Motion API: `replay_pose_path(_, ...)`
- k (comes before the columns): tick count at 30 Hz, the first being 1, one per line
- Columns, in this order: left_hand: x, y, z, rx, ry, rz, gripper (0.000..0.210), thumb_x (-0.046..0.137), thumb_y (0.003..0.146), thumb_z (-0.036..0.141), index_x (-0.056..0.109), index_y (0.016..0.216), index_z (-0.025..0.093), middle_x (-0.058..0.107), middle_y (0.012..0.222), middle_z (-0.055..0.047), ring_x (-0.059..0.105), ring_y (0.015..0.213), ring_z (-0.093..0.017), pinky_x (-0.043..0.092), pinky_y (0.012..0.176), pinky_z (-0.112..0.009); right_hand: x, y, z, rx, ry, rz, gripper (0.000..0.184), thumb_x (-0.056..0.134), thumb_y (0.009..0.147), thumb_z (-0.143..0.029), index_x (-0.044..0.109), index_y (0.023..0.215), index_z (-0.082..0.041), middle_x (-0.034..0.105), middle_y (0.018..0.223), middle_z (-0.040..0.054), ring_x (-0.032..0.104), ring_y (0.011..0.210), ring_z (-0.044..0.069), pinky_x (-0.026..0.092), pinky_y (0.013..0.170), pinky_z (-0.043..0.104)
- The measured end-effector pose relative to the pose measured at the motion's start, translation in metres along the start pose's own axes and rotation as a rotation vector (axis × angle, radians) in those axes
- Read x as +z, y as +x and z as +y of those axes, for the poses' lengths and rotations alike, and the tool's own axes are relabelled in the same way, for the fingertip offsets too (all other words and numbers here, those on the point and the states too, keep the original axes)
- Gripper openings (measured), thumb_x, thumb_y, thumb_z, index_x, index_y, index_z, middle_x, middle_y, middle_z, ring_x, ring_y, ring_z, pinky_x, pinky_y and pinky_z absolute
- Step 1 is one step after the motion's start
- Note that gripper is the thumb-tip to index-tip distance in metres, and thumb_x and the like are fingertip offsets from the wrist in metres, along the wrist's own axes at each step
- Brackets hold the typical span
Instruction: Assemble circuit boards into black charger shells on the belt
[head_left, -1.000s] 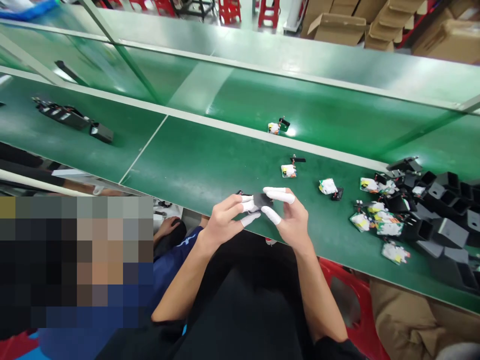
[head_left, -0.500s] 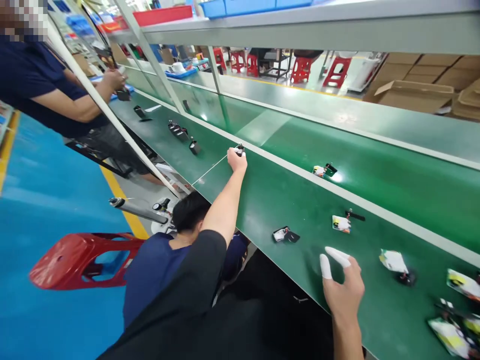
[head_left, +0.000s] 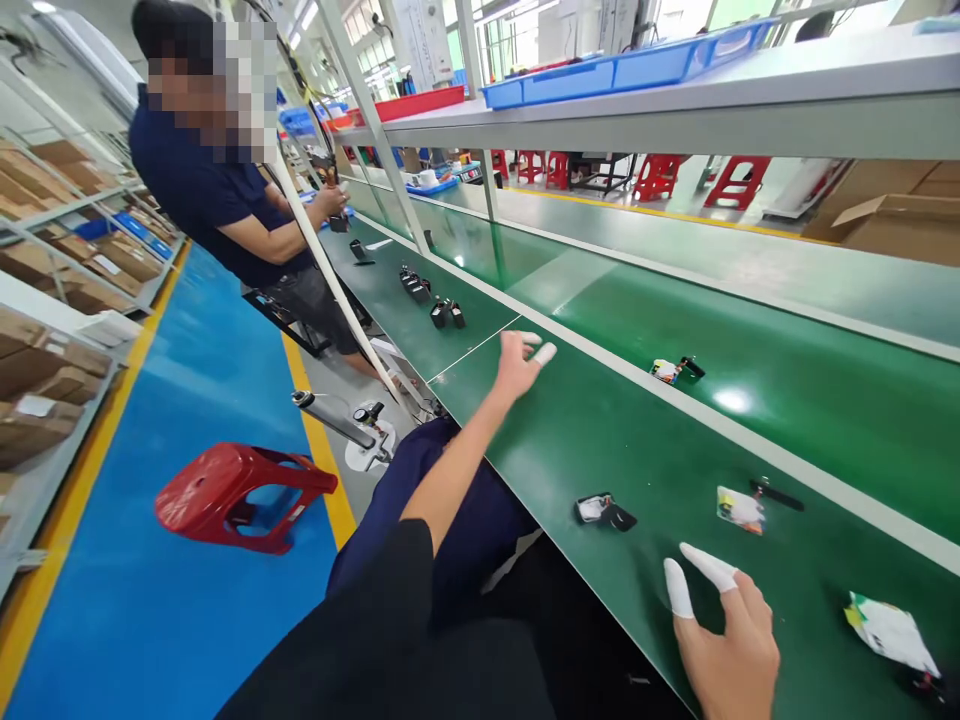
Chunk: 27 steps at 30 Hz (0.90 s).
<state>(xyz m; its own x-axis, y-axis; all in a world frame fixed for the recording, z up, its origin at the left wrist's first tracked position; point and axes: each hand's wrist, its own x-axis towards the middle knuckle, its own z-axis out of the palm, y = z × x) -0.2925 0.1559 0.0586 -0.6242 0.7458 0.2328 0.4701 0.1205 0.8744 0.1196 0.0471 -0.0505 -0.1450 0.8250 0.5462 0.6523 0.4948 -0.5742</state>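
My left hand point(head_left: 519, 364), with white finger cots on thumb and finger, hovers over the green work surface point(head_left: 555, 440) near a thin white line. Its fingers are apart and hold nothing. Beyond it stand two small black box-shaped parts point(head_left: 448, 314), side by side. Farther back lies a row of similar black parts point(head_left: 414, 285). My right hand point(head_left: 727, 630), also in white finger cots, is open over the near side. Close to it lies an open black case with a white pouch inside point(head_left: 602, 511). A white pouch with a black strip point(head_left: 742, 508) lies beyond.
A co-worker in dark blue point(head_left: 247, 210) handles something at the far left. Another person in dark blue point(head_left: 442, 490) is low beside the bench. A red stool point(head_left: 240, 490) lies on the blue floor. A raised shelf point(head_left: 637, 115) carries blue trays point(head_left: 615, 72).
My left hand has let go of the small black part, which now stands beside another one, and has drawn back with fingers spread. The view has swung left and up. My right hand stays open.
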Motion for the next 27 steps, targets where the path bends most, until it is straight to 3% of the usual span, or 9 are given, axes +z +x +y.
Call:
replay_pose_path(2, 0.018, -0.062, 0.005, 0.073, -0.086, -0.281, 0.028, 0.085, 0.095, 0.033, 0.075, 0.119, 0.021, 0.073, 0.128, -0.011, 0.076, 0.118, -0.024, 0.063, 0.11, -0.042, -0.001, 0.003, -0.005, -0.047, 0.03, -0.064, 0.047, 0.066, 0.106, -0.056, 0.076, 0.14, -0.025, 0.079, 0.123, 0.0156, 0.074, 0.116, 0.043, 0.059, 0.103, 0.061)
replay_pose_path(5, 0.032, -0.151, 0.011, 0.177, -0.256, -0.593, 0.069, 0.095, 0.086, 0.039, 0.067, 0.148, 0.029, 0.069, 0.148, -0.011, 0.068, 0.143, -0.031, 0.054, 0.127, -0.051, -0.003, 0.007, -0.014, -0.074, 0.094, -0.203, 0.06, 0.07, 0.105, -0.055, 0.063, 0.158, -0.027, 0.075, 0.145, 0.0162, 0.072, 0.13, 0.041, 0.059, 0.111, 0.062)
replay_pose_path(8, 0.038, -0.204, 0.009, 0.116, -0.372, -0.701, 0.087, 0.101, 0.077, 0.038, 0.06, 0.154, 0.03, 0.064, 0.157, -0.013, 0.064, 0.149, -0.035, 0.051, 0.131, -0.056, -0.003, 0.008, -0.02, -0.081, 0.079, -0.337, 0.065, 0.068, 0.108, -0.046, 0.052, 0.168, -0.03, 0.07, 0.157, 0.0146, 0.07, 0.139, 0.039, 0.061, 0.113, 0.06)
replay_pose_path(11, 0.045, -0.226, -0.001, 0.041, -0.376, -0.693, 0.055, 0.09, 0.088, 0.033, 0.069, 0.139, 0.031, 0.075, 0.14, -0.011, 0.074, 0.133, -0.033, 0.06, 0.122, -0.056, -0.003, 0.008, -0.023, -0.078, 0.056, -0.369, 0.054, 0.067, 0.11, -0.04, 0.058, 0.162, -0.029, 0.075, 0.148, 0.0137, 0.073, 0.134, 0.036, 0.063, 0.111, 0.06)
replay_pose_path(13, 0.047, -0.23, -0.007, 0.032, -0.394, -0.659, 0.049, 0.084, 0.091, 0.03, 0.069, 0.138, 0.031, 0.076, 0.136, -0.01, 0.075, 0.132, -0.032, 0.059, 0.122, -0.057, -0.003, 0.009, -0.025, -0.057, 0.055, -0.366, 0.049, 0.069, 0.11, -0.041, 0.063, 0.156, -0.028, 0.077, 0.145, 0.0137, 0.073, 0.132, 0.036, 0.063, 0.111, 0.06)
replay_pose_path(17, 0.047, -0.196, -0.01, 0.103, -0.441, -0.638, 0.073, 0.087, 0.091, 0.038, 0.055, 0.156, 0.031, 0.06, 0.16, -0.014, 0.058, 0.157, -0.033, 0.05, 0.132, -0.056, -0.004, 0.009, -0.027, -0.005, 0.066, -0.341, 0.047, 0.071, 0.108, -0.046, 0.067, 0.152, -0.028, 0.077, 0.143, 0.0134, 0.075, 0.129, 0.035, 0.065, 0.108, 0.058)
replay_pose_path(22, 0.086, -0.062, 0.021, 0.122, -0.163, -0.568, 0.034, 0.071, 0.1, 0.028, 0.068, 0.133, 0.021, 0.064, 0.147, -0.017, 0.065, 0.144, -0.032, 0.05, 0.129, -0.055, 0.001, 0.003, -0.015, 0.026, 0.053, -0.293, 0.048, 0.068, 0.107, -0.056, 0.071, 0.146, -0.028, 0.078, 0.141, 0.0114, 0.076, 0.129, 0.035, 0.064, 0.11, 0.057)
replay_pose_path(25, 0.121, 0.013, 0.038, 0.064, 0.055, -0.436, 0.051, 0.079, 0.092, 0.021, 0.065, 0.14, 0.014, 0.055, 0.155, -0.027, 0.048, 0.157, -0.045, 0.036, 0.135, -0.065, 0.008, -0.002, -0.003, 0.017, 0.028, -0.246, 0.053, 0.066, 0.104, -0.066, 0.073, 0.142, -0.029, 0.081, 0.137, 0.01, 0.079, 0.123, 0.038, 0.065, 0.104, 0.057)
replay_pose_path(27, 0.141, 0.046, 0.043, 0.048, 0.148, -0.42, 0.06, 0.086, 0.085, 0.018, 0.065, 0.141, 0.009, 0.054, 0.156, -0.032, 0.045, 0.158, -0.049, 0.035, 0.135, -0.064, 0.011, -0.002, 0.005, 0.019, 0.021, -0.233, 0.055, 0.065, 0.102, -0.069, 0.074, 0.14, -0.03, 0.082, 0.133, 0.0092, 0.081, 0.118, 0.039, 0.067, 0.098, 0.056)
